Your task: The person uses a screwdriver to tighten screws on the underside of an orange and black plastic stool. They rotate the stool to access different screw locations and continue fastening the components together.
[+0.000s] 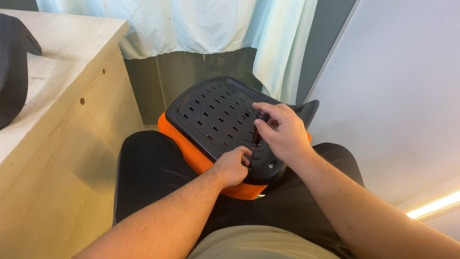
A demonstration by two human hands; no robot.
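Nearest the camera: both forearms reach fwd over the lap, black trousers (153,177) under them and a strip of beige shirt (258,244) at the bottom edge.

L hand (232,167) sits low at the near edge of the black slotted plastic panel (211,115), fingers curled together and pinched at the screwdriver tip, steadying it; whether a screw is held there I can't tell, too small. R hand (282,132) is just above and slightly right of it, fingers wrapped and clamped on the dark screwdriver (258,129) handle. Tool's long axis runs near upright, tilted a bit, top at the R fingers, tip down toward the L fingertips and the panel's near-right corner. So tip lies below-left of the R grip; L hand is the nearer one to the contact point. A small round fitting (272,165) shows just right of the tip, on the same corner.

Panel rests tilted on the lap, w/ an orange mesh cushion (189,151) beneath it, showing along the near-left edge. A raised black lip (309,108) of the panel sticks up behind the R hand.

Around: pale wooden cabinet (67,144) close on the left, w/ a dark object (12,72) on top. Nothing stands betw. hands and panel.

Farther: pale blue-green curtain (201,24) hangs behind the panel, white wall panel (402,86) on the right, a lit strip (433,206) low at right.
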